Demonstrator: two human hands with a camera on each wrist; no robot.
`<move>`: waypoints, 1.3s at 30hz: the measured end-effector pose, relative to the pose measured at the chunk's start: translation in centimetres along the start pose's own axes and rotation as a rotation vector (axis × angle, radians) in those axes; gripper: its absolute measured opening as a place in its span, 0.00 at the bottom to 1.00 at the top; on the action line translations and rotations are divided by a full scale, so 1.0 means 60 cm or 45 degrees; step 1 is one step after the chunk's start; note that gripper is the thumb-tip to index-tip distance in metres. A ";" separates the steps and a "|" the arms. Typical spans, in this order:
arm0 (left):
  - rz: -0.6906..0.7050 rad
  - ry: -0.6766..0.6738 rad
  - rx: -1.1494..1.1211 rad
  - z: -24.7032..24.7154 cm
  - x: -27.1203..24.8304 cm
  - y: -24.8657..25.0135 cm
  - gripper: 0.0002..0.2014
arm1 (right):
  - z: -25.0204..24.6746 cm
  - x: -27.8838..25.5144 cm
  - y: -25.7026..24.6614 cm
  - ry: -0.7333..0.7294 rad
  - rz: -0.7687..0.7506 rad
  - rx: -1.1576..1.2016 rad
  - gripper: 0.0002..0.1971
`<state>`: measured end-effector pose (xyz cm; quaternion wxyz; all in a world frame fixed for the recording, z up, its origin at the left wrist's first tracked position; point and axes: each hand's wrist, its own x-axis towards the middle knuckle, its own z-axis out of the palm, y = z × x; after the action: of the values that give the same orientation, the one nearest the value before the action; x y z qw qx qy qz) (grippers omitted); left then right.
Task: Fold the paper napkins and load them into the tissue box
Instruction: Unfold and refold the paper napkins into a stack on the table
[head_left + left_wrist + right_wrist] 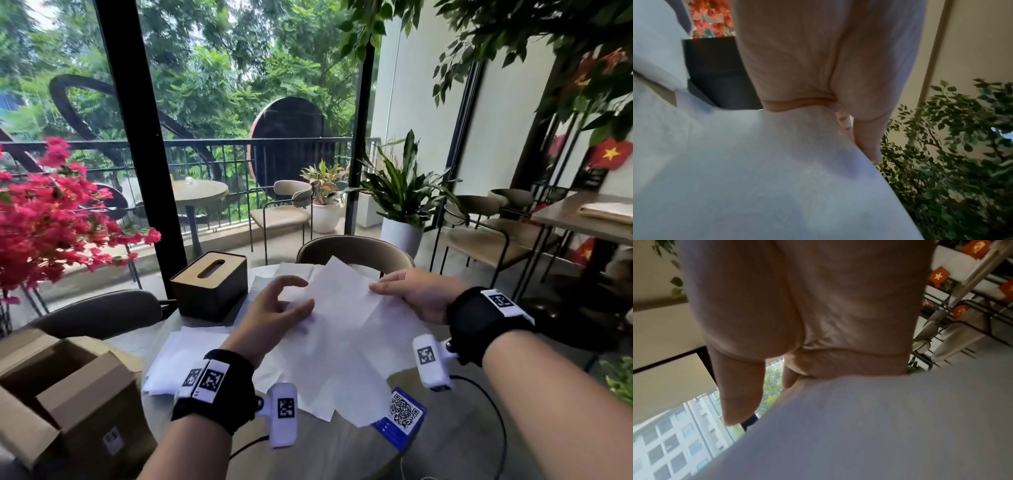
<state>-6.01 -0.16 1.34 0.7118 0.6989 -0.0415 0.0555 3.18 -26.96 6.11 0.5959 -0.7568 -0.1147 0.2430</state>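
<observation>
Nearest the viewer, a blue card with a QR code (400, 418) is seen lying on the round table (342, 452), partly covered by the corner of a raised white paper napkin (346, 329). At the near left, an open cardboard box (65, 397) is set at the table's edge.

The raised napkin is held above the table between both hands. By the left hand (274, 308) its left edge is pinched: the thumb is laid over the sheet while the index finger is lifted and curled above it. By the right hand (414, 294) the right edge is gripped, with the thumb on top and the fingers hidden beneath the paper. In the left wrist view the left hand (818, 65) is shown with its thumb pressed on the napkin (756, 178); in the right wrist view the right hand (797, 305) is shown likewise on the napkin (859, 426), so each grip is closed on the sheet.

Under and beside the held sheet, more loose napkins (185, 356) are spread flat on the table.

Farther back on the left, the black tissue box (210, 286) with a wooden slotted lid is stood on the table, just beside the spread napkins and apart from both hands. Behind it, pink flowers (51, 212) are seen at the left.
</observation>
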 end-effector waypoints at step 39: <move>-0.268 0.102 0.033 -0.029 0.032 -0.033 0.14 | 0.153 0.014 0.145 -0.035 -0.141 1.087 0.25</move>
<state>-3.90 1.57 -0.40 0.7057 0.7058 0.0615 0.0089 -1.75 -21.08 -4.03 0.8661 -0.4318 -0.0521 0.2463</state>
